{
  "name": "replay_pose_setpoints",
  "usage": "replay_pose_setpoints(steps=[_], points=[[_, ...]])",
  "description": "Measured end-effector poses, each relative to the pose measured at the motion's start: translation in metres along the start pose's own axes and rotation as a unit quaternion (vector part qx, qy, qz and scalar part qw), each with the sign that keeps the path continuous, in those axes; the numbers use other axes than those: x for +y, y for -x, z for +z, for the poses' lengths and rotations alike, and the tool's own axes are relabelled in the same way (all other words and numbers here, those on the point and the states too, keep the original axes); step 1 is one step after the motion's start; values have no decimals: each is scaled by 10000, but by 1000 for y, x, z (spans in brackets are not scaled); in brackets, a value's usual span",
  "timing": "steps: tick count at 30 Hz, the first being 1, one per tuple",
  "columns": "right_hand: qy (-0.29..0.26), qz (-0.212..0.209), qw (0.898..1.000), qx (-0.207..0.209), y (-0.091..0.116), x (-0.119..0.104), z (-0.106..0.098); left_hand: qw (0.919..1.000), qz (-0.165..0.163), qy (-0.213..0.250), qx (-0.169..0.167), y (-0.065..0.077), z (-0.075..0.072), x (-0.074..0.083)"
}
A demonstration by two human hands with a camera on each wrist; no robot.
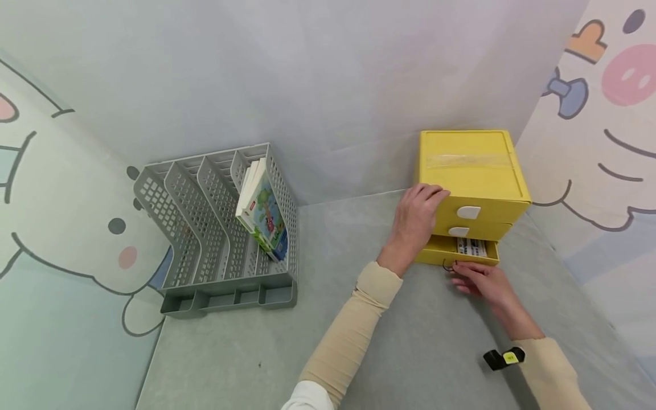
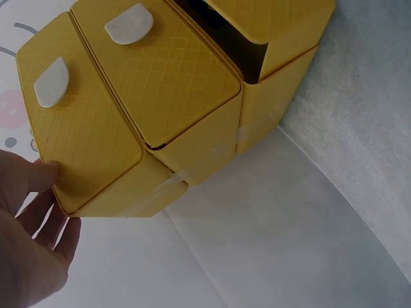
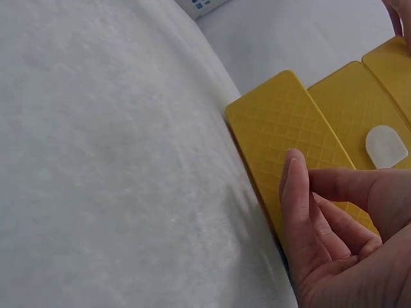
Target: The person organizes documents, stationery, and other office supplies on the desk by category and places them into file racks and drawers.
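Observation:
A yellow three-drawer cabinet (image 1: 474, 165) stands against the back wall, with tape across its top. My left hand (image 1: 417, 216) grips its upper front left corner, thumb on the top drawer's front (image 2: 90, 122) and fingers along the side. Below, the bottom drawer (image 1: 430, 257) is pulled partly out. A white packet with dark print (image 1: 471, 246) lies in it. My right hand (image 1: 484, 283) is at this drawer's front, thumb and forefinger pinching its handle, which the fingers hide. A thin dark loop (image 1: 447, 265) shows beside the fingertips.
To the left stands a grey file rack (image 1: 225, 228) with upright slots and small front compartments (image 1: 277, 295). Several children's books (image 1: 266, 213) lean in its rightmost slot. White tabs (image 1: 468, 212) mark the upper two drawers. Cartoon-printed cloth walls (image 1: 333, 102) surround the grey tabletop (image 1: 353, 239).

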State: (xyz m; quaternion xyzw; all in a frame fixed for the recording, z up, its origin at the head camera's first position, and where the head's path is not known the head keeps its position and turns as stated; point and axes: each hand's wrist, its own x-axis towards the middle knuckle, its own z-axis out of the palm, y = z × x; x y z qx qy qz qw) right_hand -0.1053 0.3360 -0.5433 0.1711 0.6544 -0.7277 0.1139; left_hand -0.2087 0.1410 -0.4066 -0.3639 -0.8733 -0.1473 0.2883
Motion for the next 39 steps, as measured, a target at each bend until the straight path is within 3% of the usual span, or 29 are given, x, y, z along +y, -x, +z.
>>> replay_pose_setpoints(steps=[16, 24, 29, 34, 39], points=[[-286, -122, 9994, 151, -26, -16, -6, 9997, 87, 42, 225, 2, 1, 4], [477, -224, 9985, 146, -31, -17, -7, 9996, 127, 109, 243, 3, 1, 2], [1292, -225, 9912, 171, -22, -19, -3, 9989, 191, 383, 199, 8, -4, 0], [1760, -517, 9827, 255, -10, -27, 4, 9963, -106, 586, 616, 18, -16, -8], [2020, -965, 9741, 303, -4, -39, 16, 9944, -487, 291, 890, 36, -20, -25]])
